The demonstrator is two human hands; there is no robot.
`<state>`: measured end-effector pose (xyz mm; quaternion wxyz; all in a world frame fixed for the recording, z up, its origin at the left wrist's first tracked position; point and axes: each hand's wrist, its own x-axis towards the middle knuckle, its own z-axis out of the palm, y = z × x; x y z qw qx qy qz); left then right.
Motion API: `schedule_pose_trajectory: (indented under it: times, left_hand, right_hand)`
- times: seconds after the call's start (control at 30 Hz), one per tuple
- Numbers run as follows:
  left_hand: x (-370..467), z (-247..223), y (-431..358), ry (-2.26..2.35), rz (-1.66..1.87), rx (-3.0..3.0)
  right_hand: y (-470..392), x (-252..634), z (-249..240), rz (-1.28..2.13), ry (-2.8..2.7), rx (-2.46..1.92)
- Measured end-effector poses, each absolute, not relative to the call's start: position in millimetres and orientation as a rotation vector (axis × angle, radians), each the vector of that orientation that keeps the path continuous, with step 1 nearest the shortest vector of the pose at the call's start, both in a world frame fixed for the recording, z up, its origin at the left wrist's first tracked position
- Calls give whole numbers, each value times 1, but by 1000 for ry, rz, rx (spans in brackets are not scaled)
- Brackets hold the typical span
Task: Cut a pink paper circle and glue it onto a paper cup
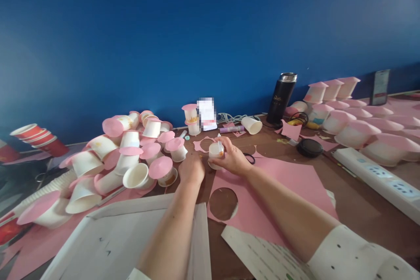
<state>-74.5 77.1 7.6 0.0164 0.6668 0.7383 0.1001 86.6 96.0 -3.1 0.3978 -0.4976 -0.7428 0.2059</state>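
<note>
Many cups (126, 165) near the left and right edges of the surface (356, 197) already wear pink tops (160, 168), while the right hand (234, 157) grips a white cup (215, 149), apparently topless, toward the back edge, and the left hand's (192, 168) grip I cannot tell.

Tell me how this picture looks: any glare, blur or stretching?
All in the head view: a pale sheen on the blue wall toward the left edge; the white object before it looks washed out and partly pixelated; pink-topped cups at far right look stretched; print on the bottom sheet is too soft to read.
</note>
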Motion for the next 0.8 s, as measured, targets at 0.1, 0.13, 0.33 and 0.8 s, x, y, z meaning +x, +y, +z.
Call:
schedule_pose_trajectory:
  times: [0.1,0.13,0.33,0.8]
  left_hand:
    - [-72,13,75,2315,506,2090]
    - [-71,15,75,2298,612,2078]
    - [-64,23,80,1702,1097,1446]
    - [-43,23,71,516,1109,355]
  right_hand:
    - [102,89,-3,763,-1589,-1182]
    - [105,91,-3,863,-1465,-1128]
    - [117,101,0,1111,-999,-827]
    - [103,89,5,1083,-1190,-744]
